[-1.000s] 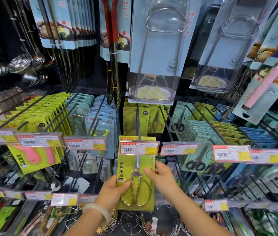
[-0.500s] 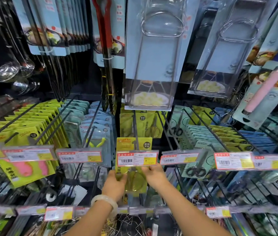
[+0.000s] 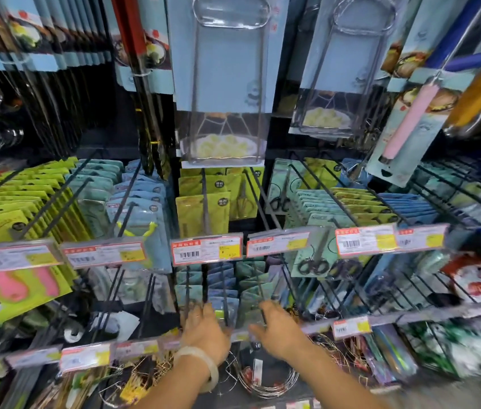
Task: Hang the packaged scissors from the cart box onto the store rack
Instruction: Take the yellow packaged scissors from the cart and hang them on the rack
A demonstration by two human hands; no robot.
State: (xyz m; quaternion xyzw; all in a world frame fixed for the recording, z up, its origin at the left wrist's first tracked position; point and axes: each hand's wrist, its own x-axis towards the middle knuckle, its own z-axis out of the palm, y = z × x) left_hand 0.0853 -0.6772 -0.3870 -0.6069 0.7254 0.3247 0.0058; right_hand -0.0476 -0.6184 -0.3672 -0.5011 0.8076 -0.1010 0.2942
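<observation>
Rack (image 3: 206, 202) now holds scissors pack (image 3: 202, 212); both hands lowered, empty

On the black wire store rack (image 3: 315, 184), yellow-green carded packs of gold-handled scissors (image 3: 203, 214) hang on the centre hook behind a red-and-white price label with a yellow patch (image 3: 207, 248). Below it, the left hand (image 3: 205, 332), with a pale bangle (image 3: 200, 366) at the wrist, and the right hand (image 3: 280, 330) reach with loose fingers toward blurred blue and teal packets (image 3: 223, 290), holding nothing. Clear blister packs on pale blue cards (image 3: 221, 81) hang above.
</observation>
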